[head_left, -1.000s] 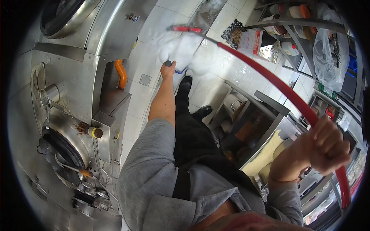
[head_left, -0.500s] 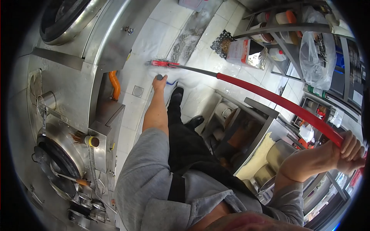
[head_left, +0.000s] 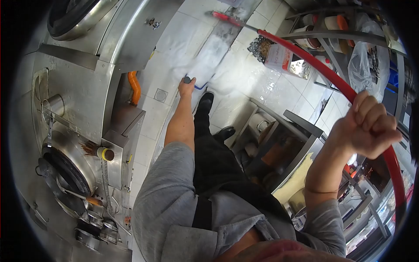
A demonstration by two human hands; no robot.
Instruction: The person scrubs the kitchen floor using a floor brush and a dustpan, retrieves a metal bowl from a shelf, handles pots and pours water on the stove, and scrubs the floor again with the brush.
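My right hand [head_left: 371, 124] is wrapped round the long red handle of a floor brush [head_left: 325, 70]. The handle looks curved and runs from the right edge to the far floor. There the red brush head [head_left: 226, 18], blurred, touches a wet grey channel strip. My left hand [head_left: 187, 87] is stretched low and closed round an upright handle with a round grey end [head_left: 187, 80]. A blue edge [head_left: 200, 87] shows beside that hand, near my black shoe [head_left: 205, 102]; what the handle belongs to is hidden. White foam [head_left: 214, 54] covers the tiles around.
Steel wok stations [head_left: 78, 105] line the left side, with an orange pipe [head_left: 134, 87] beneath. A steel cabinet [head_left: 301, 150] stands close on the right. Behind it are a rack [head_left: 336, 34] with tubs and a tin [head_left: 278, 57] on the floor beside a dark perforated mat [head_left: 260, 47].
The brush head has gone forward, from near my left hand to the far channel. My right hand has moved forward and inward with the handle. My left hand has barely shifted.
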